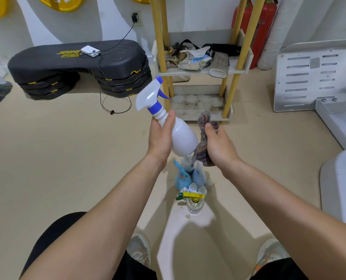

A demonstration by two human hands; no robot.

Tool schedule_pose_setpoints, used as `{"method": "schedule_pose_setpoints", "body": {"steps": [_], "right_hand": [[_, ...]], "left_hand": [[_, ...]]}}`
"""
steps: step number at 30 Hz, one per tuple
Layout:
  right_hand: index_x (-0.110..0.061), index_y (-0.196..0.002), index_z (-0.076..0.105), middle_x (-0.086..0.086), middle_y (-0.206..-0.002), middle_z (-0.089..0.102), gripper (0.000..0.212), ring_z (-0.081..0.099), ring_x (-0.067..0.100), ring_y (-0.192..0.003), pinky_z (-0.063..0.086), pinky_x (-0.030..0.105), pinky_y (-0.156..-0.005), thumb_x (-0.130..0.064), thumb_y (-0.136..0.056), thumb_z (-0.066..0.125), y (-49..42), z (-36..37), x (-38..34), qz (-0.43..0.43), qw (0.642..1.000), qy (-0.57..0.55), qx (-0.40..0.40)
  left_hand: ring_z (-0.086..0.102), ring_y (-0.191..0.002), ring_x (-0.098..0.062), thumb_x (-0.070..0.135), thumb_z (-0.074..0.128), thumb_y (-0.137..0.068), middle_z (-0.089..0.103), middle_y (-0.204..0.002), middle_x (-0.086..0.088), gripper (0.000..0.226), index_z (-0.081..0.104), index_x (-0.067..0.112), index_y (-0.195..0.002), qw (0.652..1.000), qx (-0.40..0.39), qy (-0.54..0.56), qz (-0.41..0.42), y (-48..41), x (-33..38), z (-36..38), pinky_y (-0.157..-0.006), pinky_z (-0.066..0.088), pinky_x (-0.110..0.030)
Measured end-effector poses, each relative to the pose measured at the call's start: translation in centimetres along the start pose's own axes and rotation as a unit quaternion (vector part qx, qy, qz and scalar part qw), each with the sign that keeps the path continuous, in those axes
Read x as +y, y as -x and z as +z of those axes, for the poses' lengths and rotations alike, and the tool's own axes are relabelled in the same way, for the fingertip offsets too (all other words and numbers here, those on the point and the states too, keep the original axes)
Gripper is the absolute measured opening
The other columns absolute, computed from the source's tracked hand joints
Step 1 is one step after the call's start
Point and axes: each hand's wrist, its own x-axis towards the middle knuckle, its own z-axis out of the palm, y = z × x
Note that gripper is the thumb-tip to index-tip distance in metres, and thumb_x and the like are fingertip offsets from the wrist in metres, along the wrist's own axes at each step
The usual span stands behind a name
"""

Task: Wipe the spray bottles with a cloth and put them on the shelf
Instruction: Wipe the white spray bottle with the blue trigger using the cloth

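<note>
My left hand [160, 138] grips a white spray bottle [183, 137] by its neck, tilted so that its blue-and-white trigger head [150, 96] points up and to the left. My right hand [218, 145] holds a dark multicoloured cloth [204, 142] against the bottle's lower right side. On the floor below my hands stand several other spray bottles [189, 178], bluish and clear, one with a yellow trigger [193, 195]. The shelf [200, 70] with yellow posts stands ahead; its stained bottom tier [196, 106] holds nothing.
The shelf's middle tier holds rags, a packet and black straps. Black step platforms [77, 67] with a cable and a white box lie at the left. Red fire extinguishers [265, 27] stand behind the shelf, a white machine base [317, 77] at the right. My shoes [139, 249] are below.
</note>
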Motion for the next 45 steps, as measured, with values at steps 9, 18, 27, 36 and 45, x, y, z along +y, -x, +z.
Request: {"method": "schedule_pose_setpoints", "body": {"steps": [9, 18, 27, 36, 45], "right_hand": [[-0.018, -0.116, 0.052, 0.006, -0.111, 0.066, 0.024, 0.065, 0.028, -0.107, 0.051, 0.05, -0.099, -0.037, -0.102, 0.051, -0.9, 6.8, 0.8, -0.01, 0.994, 0.03, -0.1], [-0.024, -0.106, 0.058, 0.007, -0.107, 0.069, 0.022, 0.067, 0.034, -0.101, 0.056, 0.052, -0.092, -0.036, -0.092, 0.048, -2.9, 18.0, 5.7, 0.049, 0.989, 0.028, -0.137], [-0.016, -0.128, 0.059, 0.007, -0.116, 0.069, 0.029, 0.066, 0.03, -0.107, 0.054, 0.047, -0.098, -0.022, -0.102, 0.048, -7.3, 26.2, 11.9, 0.111, 0.981, 0.038, -0.156], [-0.022, -0.122, 0.06, 0.009, -0.109, 0.07, 0.033, 0.068, 0.035, -0.098, 0.058, 0.05, -0.09, -0.034, -0.093, 0.047, -11.1, 29.3, 16.9, 0.187, 0.973, 0.058, -0.121], [-0.02, -0.12, 0.061, 0.009, -0.109, 0.068, 0.034, 0.066, 0.034, -0.1, 0.056, 0.052, -0.093, -0.033, -0.092, 0.046, -8.9, 28.3, 17.5, 0.195, 0.969, 0.045, -0.144]], "left_hand": [[0.064, -0.093, -0.009, 0.04, 0.066, -0.095, 0.071, -0.11, 0.003, 0.03, 0.066, 0.019, -0.115, 0.997, 0.034, -0.072, -0.02, 0.3, -2.7, -5.7, -0.079, 0.047, -0.025], [0.059, -0.092, -0.029, 0.054, 0.052, -0.086, 0.062, -0.098, -0.015, 0.037, 0.05, 0.018, -0.079, 0.973, 0.161, -0.137, -0.094, -2.7, -11.0, -11.6, -0.078, 0.045, -0.036], [0.068, -0.081, -0.014, 0.041, 0.077, -0.083, 0.073, -0.086, 0.003, 0.023, 0.067, 0.021, -0.09, 0.944, 0.233, -0.136, -0.193, -5.5, -22.0, -15.7, -0.074, 0.054, -0.032], [0.056, -0.076, -0.002, 0.023, 0.08, -0.086, 0.057, -0.084, 0.014, 0.032, 0.05, 0.035, -0.083, 0.932, 0.268, -0.115, -0.215, -7.1, -28.7, -16.9, -0.068, 0.046, -0.02], [0.062, -0.086, -0.009, 0.03, 0.079, -0.086, 0.064, -0.095, 0.006, 0.031, 0.057, 0.02, -0.104, 0.932, 0.261, -0.159, -0.196, -5.9, -30.3, -17.7, -0.075, 0.046, -0.02]]}}
